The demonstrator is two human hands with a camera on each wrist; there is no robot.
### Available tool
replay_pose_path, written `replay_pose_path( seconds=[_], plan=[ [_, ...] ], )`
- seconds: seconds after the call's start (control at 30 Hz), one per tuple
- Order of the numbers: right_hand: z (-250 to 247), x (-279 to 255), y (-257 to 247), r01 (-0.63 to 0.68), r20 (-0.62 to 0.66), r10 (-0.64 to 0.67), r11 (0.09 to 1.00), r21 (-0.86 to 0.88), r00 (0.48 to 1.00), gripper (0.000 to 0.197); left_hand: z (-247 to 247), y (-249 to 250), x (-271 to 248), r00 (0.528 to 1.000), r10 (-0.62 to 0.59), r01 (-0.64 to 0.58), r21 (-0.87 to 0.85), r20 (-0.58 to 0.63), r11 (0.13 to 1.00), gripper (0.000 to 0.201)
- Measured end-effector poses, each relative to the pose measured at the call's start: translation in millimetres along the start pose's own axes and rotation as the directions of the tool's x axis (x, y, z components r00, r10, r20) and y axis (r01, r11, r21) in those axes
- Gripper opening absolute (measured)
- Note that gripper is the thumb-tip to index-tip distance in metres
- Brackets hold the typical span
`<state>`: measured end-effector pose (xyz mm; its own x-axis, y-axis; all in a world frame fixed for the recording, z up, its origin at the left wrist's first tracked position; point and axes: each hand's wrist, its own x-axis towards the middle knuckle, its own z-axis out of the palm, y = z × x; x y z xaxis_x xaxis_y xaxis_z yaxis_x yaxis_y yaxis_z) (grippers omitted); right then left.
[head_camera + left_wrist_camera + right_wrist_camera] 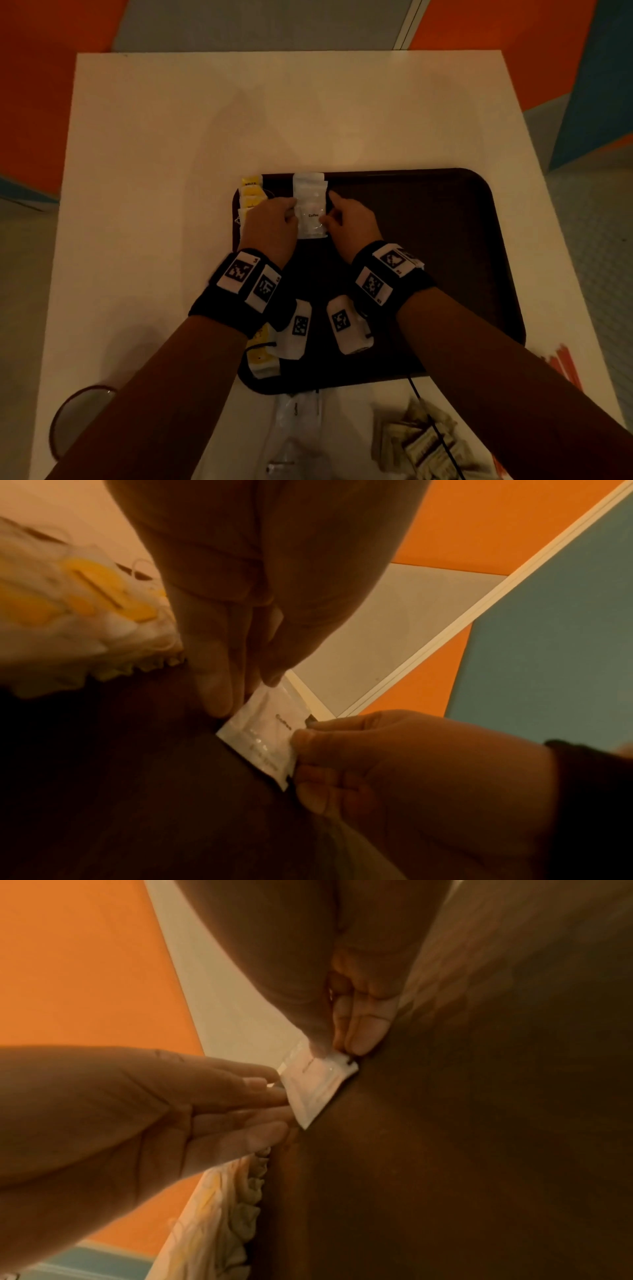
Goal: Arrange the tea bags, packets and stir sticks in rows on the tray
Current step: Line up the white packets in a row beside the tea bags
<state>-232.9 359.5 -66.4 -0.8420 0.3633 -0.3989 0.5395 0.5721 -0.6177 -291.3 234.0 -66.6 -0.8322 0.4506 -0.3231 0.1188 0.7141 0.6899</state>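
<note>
A dark brown rectangular plastic tray (428, 240) sat on the white desk (154, 171). Along the tray's left edge lay a row of yellow-and-white paper tea bags (250, 195), overlapping one another. Just right of that row, a column of white square packets (308, 186) ran from the tray's far rim toward its middle. The nearest one, a white packet printed "Coffee" (312, 221), lay flat on the tray floor between both hands. The left hand (270, 226) had its grip narrow, straight fingertips (219, 691) pressed against the packet's left edge. The right hand (349, 222) held a pinching grip on the packet's right edge, thumb over curled fingers (366, 1031). At the tray's near-left corner more tea bags (262, 356) lay partly under the left wrist. Off the tray's near edge rested a clear plastic bag (298, 431) and a heap of what looked like tan paper packets (421, 442), blurred. Orange stir sticks (565, 366) lay off the tray's near-right corner.
</note>
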Motion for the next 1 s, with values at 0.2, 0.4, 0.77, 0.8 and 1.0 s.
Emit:
replay_pose_path(
  seconds=[0.2,0.4,0.77,0.8,1.0],
  plan=[
    [-2,-11,6,-0.012,0.026,0.012,1.000,0.014,1.000,0.058,-1,0,-8,0.998,0.031,-0.037,0.122,0.056,0.992,0.037],
    [4,-9,11,-0.016,-0.032,0.019,0.996,0.084,0.999,0.062,1,-3,-10,0.998,0.047,-0.052,0.103,0.048,0.993,0.035],
    [1,-8,10,-0.033,-0.045,0.041,0.984,0.174,0.998,0.061,-1,-1,-13,0.996,0.080,-0.082,0.049,0.040,0.995,0.029],
    [1,-8,10,-0.033,-0.051,0.043,0.983,0.181,0.998,0.060,-1,0,-14,0.996,0.081,-0.083,0.042,0.036,0.996,0.029],
    [3,-5,4,0.006,-0.045,0.005,0.972,0.233,0.999,0.060,-1,5,-7,0.995,0.090,-0.089,-0.026,0.041,0.996,0.035]
  ],
)
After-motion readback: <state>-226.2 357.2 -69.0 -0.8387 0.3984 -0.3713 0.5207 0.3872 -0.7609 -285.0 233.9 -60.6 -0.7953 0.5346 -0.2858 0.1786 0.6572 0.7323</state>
